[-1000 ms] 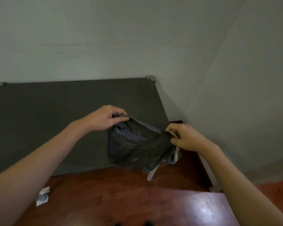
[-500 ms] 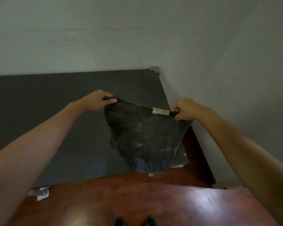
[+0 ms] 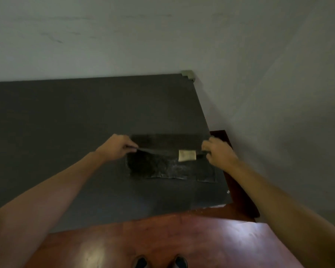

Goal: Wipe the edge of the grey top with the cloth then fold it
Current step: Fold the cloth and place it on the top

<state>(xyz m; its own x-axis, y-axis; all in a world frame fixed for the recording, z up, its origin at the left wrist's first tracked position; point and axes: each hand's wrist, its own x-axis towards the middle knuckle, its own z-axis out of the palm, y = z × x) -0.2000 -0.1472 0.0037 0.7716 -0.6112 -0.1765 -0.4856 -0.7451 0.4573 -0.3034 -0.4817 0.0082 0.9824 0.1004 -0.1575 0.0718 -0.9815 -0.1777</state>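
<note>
Dark cloth (image 3: 169, 163) lies on grey worktop (image 3: 70, 120) nr its right edge; left hand (image 3: 117, 147) & right hand (image 3: 218, 150) fingers pinch its raised fold, tan label (image 3: 187, 155) showing.

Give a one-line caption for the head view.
Both hands, left hand and right hand, pinch a dark cloth over the grey top.

A dark grey cloth (image 3: 168, 165) lies spread on the flat grey worktop (image 3: 66, 132), near its right edge, partly doubled over. A pale tag (image 3: 187, 155) shows on its raised fold line.
</note>
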